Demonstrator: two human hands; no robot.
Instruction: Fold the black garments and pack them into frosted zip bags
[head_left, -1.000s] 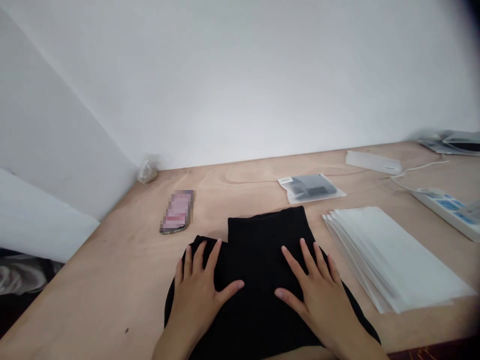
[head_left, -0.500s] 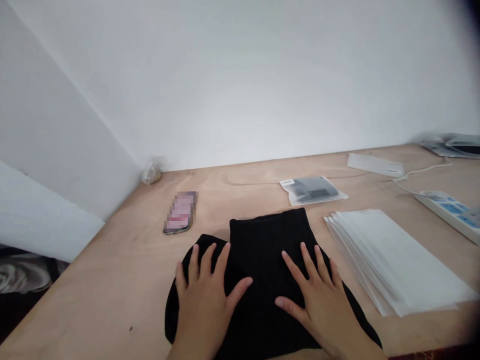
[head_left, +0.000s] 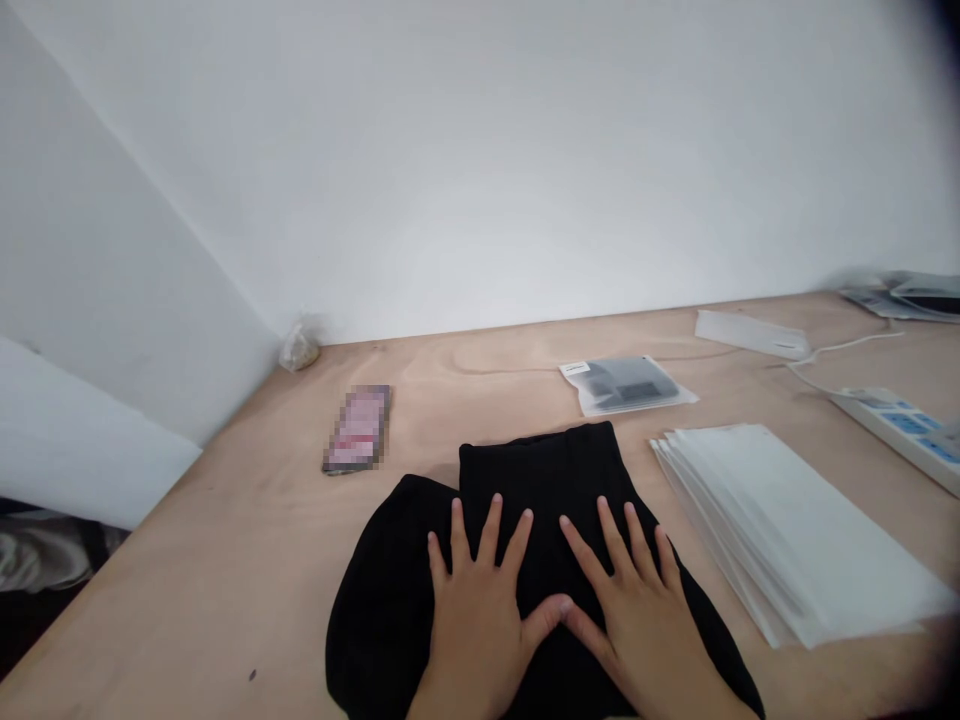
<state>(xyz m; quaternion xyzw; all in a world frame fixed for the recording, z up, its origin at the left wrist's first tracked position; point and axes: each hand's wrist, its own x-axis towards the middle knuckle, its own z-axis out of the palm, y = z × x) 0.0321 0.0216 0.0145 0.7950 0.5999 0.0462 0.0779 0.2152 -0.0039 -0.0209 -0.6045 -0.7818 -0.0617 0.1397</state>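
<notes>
A black folded garment (head_left: 382, 590) lies on the wooden table in front of me, its straight waistband-like edge toward the wall. My left hand (head_left: 484, 610) rests flat on the middle of the cloth with its fingers spread. Flat on the right part of the fabric is my right hand (head_left: 637, 600), fingers also apart. The two thumbs meet at their tips. The cloth's near end is partly hidden under my hands and cut off by the picture's lower edge.
Right of the garment lies a stack of frosted plastic bags (head_left: 802, 530). Behind it is a packed bag with dark contents (head_left: 630, 385). A phone (head_left: 360, 430) lies at left, a power strip (head_left: 900, 420) with a white cable at far right. A wall (head_left: 480, 180) closes the back.
My left hand has slid right across the cloth, from its left part to the middle, so the thumbs now touch. My right hand has hardly moved.
</notes>
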